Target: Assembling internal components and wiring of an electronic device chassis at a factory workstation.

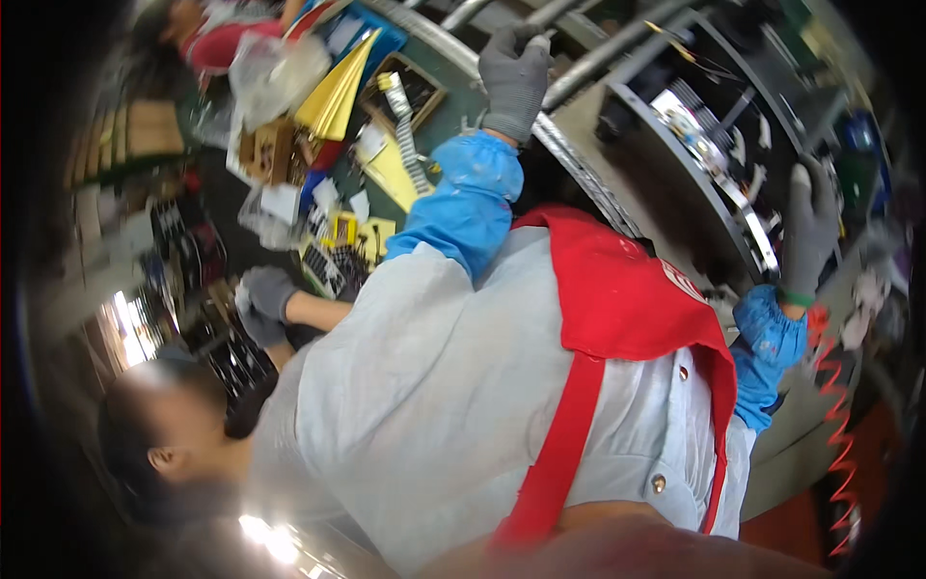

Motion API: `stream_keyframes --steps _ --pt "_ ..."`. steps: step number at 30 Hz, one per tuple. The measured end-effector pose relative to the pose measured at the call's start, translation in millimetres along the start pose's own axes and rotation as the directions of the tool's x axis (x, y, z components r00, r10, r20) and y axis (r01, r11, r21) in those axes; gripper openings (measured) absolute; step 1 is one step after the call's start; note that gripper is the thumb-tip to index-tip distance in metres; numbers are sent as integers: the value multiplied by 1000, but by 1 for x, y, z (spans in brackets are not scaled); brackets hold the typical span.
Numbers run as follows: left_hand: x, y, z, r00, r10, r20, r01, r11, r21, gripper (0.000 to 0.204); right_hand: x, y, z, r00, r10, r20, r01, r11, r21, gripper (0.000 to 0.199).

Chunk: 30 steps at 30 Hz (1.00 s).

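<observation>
My left hand (514,82), in a grey glove, is raised beside the metal rails at the top. Its fingers are curled in, and whatever they may hold cannot be made out. To the right, my right hand (808,227), also grey-gloved, rests at the side of a grey metal case (666,159) with its fingers stretched out. Inside the open case sit metal parts (690,130) and loose wires (672,41). A metal rail (584,77) runs between my left hand and the case.
Left of my left arm, a green worktop (461,92) carries a yellow folder (338,92), a tray (424,77) and small parts. A co-worker's gloved hands (265,301) are at the left. A red coiled hose (837,425) hangs at the right.
</observation>
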<state>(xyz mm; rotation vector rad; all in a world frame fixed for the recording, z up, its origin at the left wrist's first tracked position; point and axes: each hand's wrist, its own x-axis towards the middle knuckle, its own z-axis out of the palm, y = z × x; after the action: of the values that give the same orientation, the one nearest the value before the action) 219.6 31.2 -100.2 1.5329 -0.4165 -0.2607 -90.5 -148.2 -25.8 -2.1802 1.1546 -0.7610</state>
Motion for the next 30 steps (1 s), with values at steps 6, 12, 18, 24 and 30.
stream_keyframes --steps 6,12,18,24,30 --pt "-18 -102 -133 918 -132 -374 204 966 160 18 37 -3 68 995 36 89 0 927 -375 37" --pt "-24 -111 -255 730 -52 -681 297 922 249 18 42 10 98 985 48 163 49 839 -542 46" --pt "-7 -72 -318 784 -477 -397 578 795 187 22 56 2 95 971 85 223 72 787 -613 47" --pt "-9 -46 -282 579 -803 141 588 531 610 30 45 -19 99 991 -3 136 95 726 -681 40" --pt "-35 -115 -275 692 -718 -74 400 297 867 25 44 -17 96 910 -384 156 391 671 -630 29"
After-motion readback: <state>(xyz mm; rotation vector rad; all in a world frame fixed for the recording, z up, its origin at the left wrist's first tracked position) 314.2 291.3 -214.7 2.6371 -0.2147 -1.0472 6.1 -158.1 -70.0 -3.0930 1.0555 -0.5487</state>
